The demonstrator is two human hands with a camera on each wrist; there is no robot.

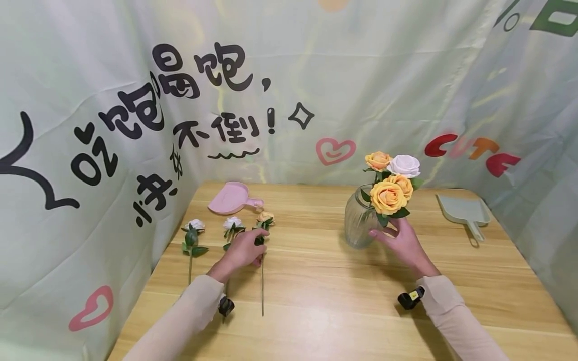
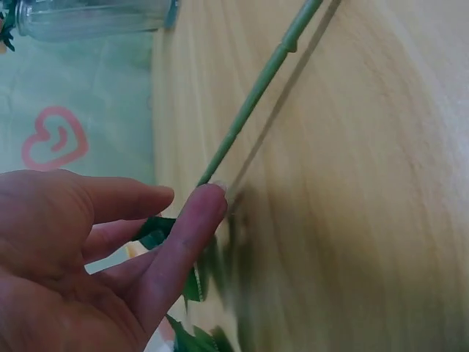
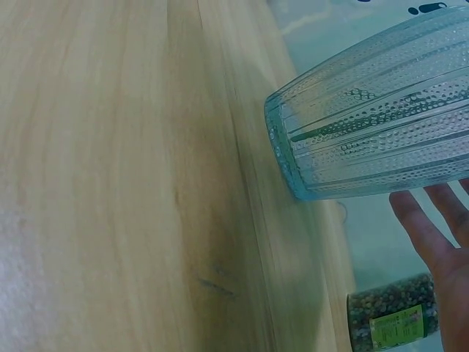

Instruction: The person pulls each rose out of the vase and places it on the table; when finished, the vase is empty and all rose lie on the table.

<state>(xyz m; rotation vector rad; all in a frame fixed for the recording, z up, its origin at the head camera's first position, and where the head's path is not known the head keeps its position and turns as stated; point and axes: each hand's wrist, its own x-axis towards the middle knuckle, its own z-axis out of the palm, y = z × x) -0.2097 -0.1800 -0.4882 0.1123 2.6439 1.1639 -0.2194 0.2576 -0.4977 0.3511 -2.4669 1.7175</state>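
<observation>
My left hand (image 1: 246, 248) pinches the green stem (image 2: 253, 103) of an orange rose (image 1: 265, 217) just above the wooden table. Two white roses, one further left (image 1: 195, 225) and one beside my hand (image 1: 232, 222), lie on the tabletop. A ribbed clear glass vase (image 1: 358, 225) stands upright at centre right, holding a white rose (image 1: 404, 166) and several orange roses (image 1: 388, 197). My right hand (image 1: 404, 243) is at the vase's right side, fingers extended and fingertips at the glass; the blooms partly hide them in the head view.
Near the back edge lies a pink dustpan (image 1: 229, 198); a grey-green dustpan (image 1: 462, 208) lies at the right. A container of dark granules with a green label (image 3: 392, 315) shows below the vase in the right wrist view. Printed cloth (image 1: 280, 100) hangs behind the table.
</observation>
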